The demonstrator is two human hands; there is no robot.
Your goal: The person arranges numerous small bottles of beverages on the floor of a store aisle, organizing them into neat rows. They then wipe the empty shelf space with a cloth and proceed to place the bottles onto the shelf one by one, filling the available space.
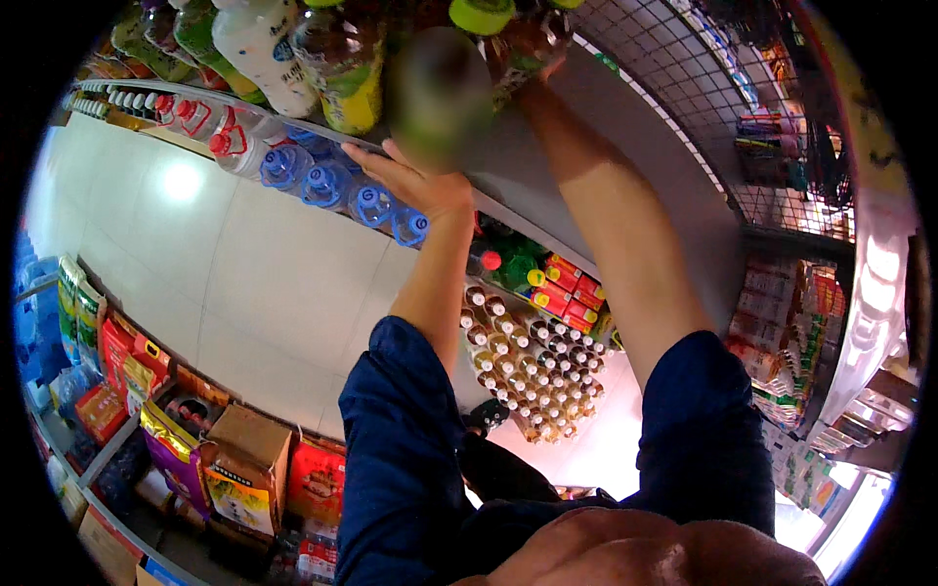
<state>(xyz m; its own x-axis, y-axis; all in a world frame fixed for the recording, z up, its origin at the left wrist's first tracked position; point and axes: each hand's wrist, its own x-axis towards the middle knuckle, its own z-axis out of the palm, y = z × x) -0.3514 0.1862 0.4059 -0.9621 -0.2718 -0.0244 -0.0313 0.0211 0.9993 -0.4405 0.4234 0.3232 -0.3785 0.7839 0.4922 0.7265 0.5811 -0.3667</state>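
My left hand (432, 187) lies along the front edge of a grey shelf (623, 146), fingers stretched out and apart. Directly above it is a blurred patch that hides whatever stands there. My right hand (551, 67) reaches to the back of the shelf, against a dark drink bottle (524, 51). That bottle covers most of the hand, so its grip is hidden. A light-green cap (482, 13) shows beside it. Left of the blurred patch stands a tea-coloured bottle (344, 88) with a yellow-green label, then a white bottle (260, 55).
Large water bottles with blue caps (322, 183) and red caps (231, 143) line the lower level. Several white-capped bottles (535, 373) stand packed on the floor. A wire mesh panel (703, 80) backs the shelf. Opposite are a cardboard box (253, 439) and a purple bag (172, 461).
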